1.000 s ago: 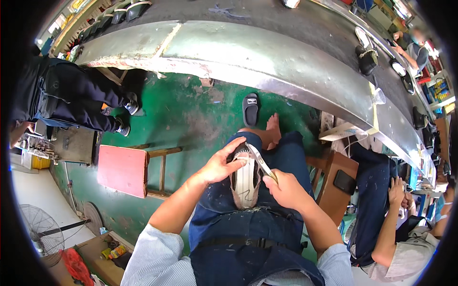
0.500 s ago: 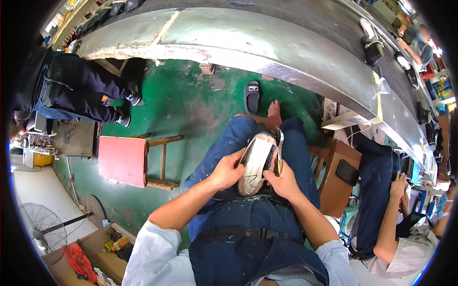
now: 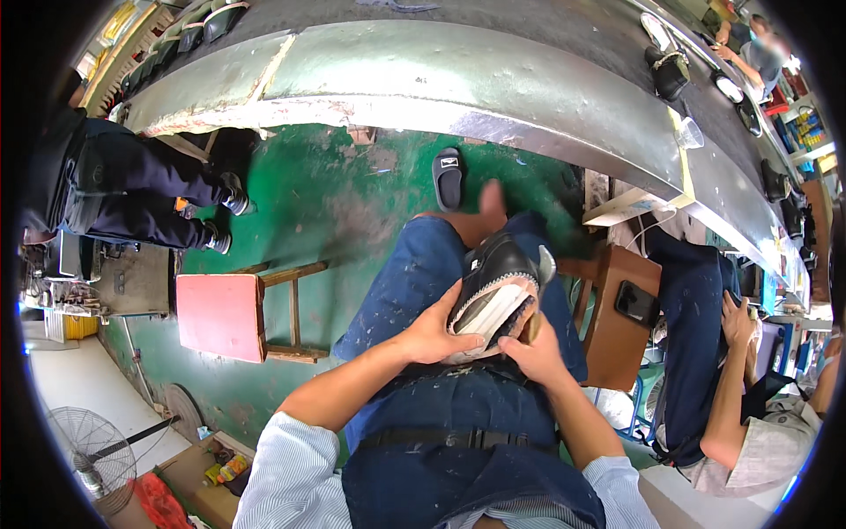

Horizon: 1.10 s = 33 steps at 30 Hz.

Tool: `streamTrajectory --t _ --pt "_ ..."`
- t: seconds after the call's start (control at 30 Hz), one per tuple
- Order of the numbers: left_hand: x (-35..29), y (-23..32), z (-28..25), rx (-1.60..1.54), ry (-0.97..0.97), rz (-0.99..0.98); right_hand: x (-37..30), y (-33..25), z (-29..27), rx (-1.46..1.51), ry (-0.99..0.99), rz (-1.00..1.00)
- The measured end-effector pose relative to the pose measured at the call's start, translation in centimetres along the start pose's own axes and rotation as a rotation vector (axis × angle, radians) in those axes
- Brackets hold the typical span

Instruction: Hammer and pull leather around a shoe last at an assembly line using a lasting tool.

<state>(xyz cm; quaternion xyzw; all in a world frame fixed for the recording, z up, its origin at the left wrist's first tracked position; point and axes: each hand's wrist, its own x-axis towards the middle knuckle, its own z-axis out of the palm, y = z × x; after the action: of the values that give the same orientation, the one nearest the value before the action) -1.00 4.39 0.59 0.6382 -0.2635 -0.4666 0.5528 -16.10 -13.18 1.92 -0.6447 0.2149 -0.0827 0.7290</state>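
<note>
A black shoe [image 3: 499,266] rests on my lap, underside up. Its pale sole area [image 3: 495,310] is ringed by a stitched edge. On its left side, my left hand [image 3: 434,328] grips the shoe, thumb across the underside. My right hand [image 3: 538,354] is closed at the shoe's right near end, round a tool with a curved metal head [image 3: 546,264] and a brownish handle [image 3: 531,328]. The tool stands along the shoe's right side, its head slightly blurred. Exactly what kind of tool it is, I cannot tell.
A long metal-edged workbench [image 3: 397,79] runs across the far side, with several shoes on it. A pink-topped stool [image 3: 220,317] stands left; a brown stool with a phone [image 3: 636,302] stands right. A slide sandal [image 3: 448,179] lies ahead. People sit on both sides.
The shoe has tilted, so more of its black upper shows. My left hand has spread further round its side, thumb over the underside. The tool's head has swung outward to the right.
</note>
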Motion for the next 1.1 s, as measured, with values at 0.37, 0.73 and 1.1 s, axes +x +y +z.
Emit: streamTrajectory --t 0.37,0.73,1.1 --pt "0.0 3.4 -3.2 1.155 -0.067 0.245 -4.0 -10.9 -6.1 -0.394 -0.152 0.370" --pt "-1.1 2.7 -2.2 1.138 0.048 0.368 -0.5 -13.1 -5.6 -0.615 -0.740 0.590" --pt "-1.6 1.8 -2.7 1.104 0.101 0.412 3.4 -15.7 -4.8 -0.864 -0.893 0.657"
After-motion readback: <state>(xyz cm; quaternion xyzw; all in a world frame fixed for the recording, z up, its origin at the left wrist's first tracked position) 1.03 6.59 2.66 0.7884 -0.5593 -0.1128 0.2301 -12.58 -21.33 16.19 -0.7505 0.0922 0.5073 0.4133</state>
